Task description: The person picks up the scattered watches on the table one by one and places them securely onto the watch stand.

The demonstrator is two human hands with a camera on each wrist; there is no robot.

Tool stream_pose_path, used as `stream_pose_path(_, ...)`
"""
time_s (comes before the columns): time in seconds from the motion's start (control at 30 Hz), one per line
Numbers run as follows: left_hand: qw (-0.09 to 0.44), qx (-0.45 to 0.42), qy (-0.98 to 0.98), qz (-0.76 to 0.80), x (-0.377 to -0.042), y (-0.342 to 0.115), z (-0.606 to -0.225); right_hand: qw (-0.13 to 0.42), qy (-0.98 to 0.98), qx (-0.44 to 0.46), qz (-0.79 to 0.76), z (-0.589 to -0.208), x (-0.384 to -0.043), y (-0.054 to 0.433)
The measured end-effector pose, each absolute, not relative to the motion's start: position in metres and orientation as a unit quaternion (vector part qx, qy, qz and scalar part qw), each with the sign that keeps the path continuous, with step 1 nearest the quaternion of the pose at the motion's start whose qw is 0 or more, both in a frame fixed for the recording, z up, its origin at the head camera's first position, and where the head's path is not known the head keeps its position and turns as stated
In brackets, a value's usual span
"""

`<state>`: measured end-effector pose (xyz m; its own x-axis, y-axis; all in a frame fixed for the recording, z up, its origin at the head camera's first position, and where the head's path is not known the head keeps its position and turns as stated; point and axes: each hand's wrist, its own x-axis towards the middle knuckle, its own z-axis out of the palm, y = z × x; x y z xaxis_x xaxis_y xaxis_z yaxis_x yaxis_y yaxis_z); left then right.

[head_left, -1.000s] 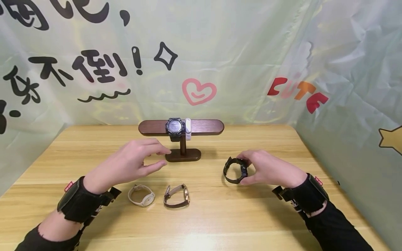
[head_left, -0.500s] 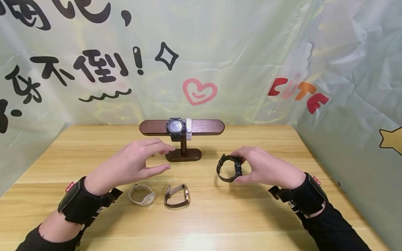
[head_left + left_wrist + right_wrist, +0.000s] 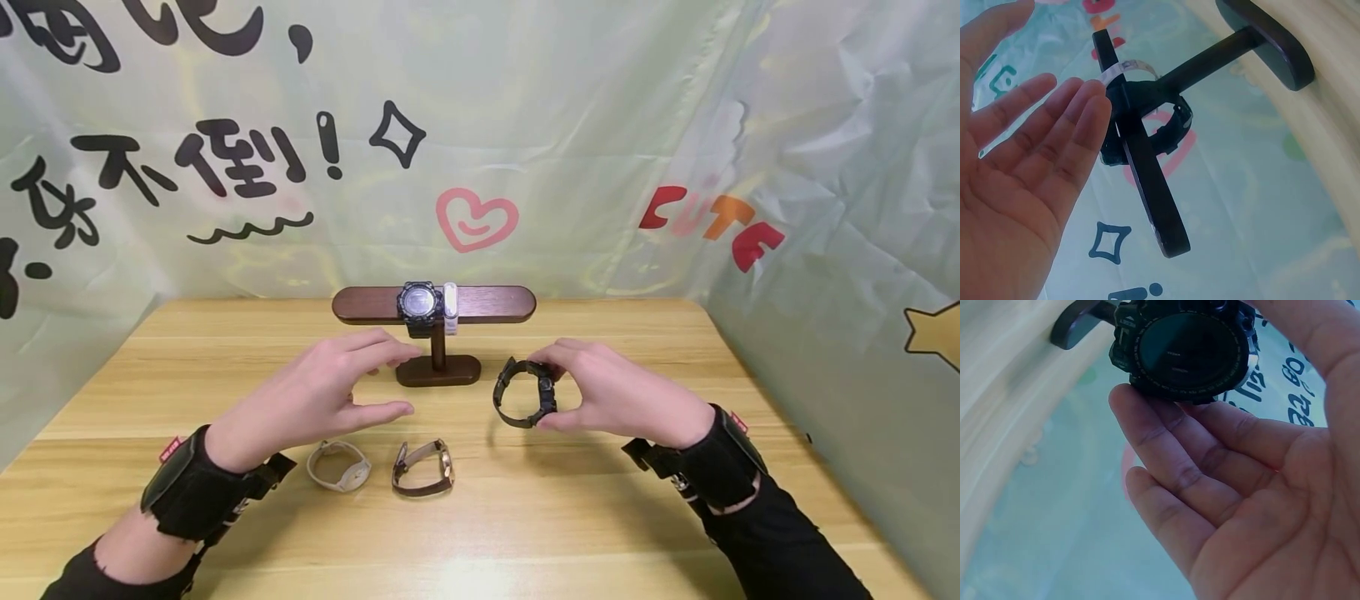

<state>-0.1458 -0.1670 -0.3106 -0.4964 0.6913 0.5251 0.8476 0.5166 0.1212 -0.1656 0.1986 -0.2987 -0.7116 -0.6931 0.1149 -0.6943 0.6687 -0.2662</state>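
My right hand [image 3: 611, 392] pinches a black digital watch [image 3: 546, 396] between thumb and fingers, its strap forming a loop toward the left. The round dark watch face [image 3: 1190, 353] fills the top of the right wrist view. My left hand [image 3: 326, 387] holds nothing; its fingers are relaxed, with the fingertips near the base of a dark wooden watch stand [image 3: 495, 305]. On the stand's bar sit another black digital watch [image 3: 417, 303] and a pale lilac-white band [image 3: 450, 308], side by side near the middle. The left wrist view shows the stand's bar [image 3: 1157, 206] just beyond the left fingers.
A white watch [image 3: 352, 477] lies on the wooden table [image 3: 525, 525] in front of my left hand. To its right is a watch with a dark strap and gold-toned case [image 3: 446, 467]. A printed cloth backdrop [image 3: 585, 167] stands behind the table and along its sides.
My right hand has carried the black watch leftward and slightly away from me, closer to the stand. The left hand has shifted slightly right, its thumb and fingers spreading a little.
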Motion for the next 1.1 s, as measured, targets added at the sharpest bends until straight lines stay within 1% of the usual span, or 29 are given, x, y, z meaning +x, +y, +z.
stream_pose_path(0.47, 0.194, -0.438, -0.858, -0.186, -0.143, -0.162, -0.312, 0.002, -0.910, 0.391, 0.141, -0.283, -0.162, 0.174)
stream_pose_path(0.77, 0.216, -0.458, -0.838, -0.205, -0.144, -0.159, -0.316, 0.005, -0.901, 0.406, 0.151, -0.276, -0.161, 0.157)
stream_pose_path(1.0, 0.190, -0.438, -0.851, -0.221, -0.142, -0.157, -0.316, 0.013, -0.891, 0.423, 0.161, -0.270, -0.160, 0.145)
stream_pose_path(1.1, 0.192, -0.438, -0.849, -0.225, -0.142, -0.155, -0.316, 0.014, -0.888, 0.428, 0.165, -0.268, -0.158, 0.141)
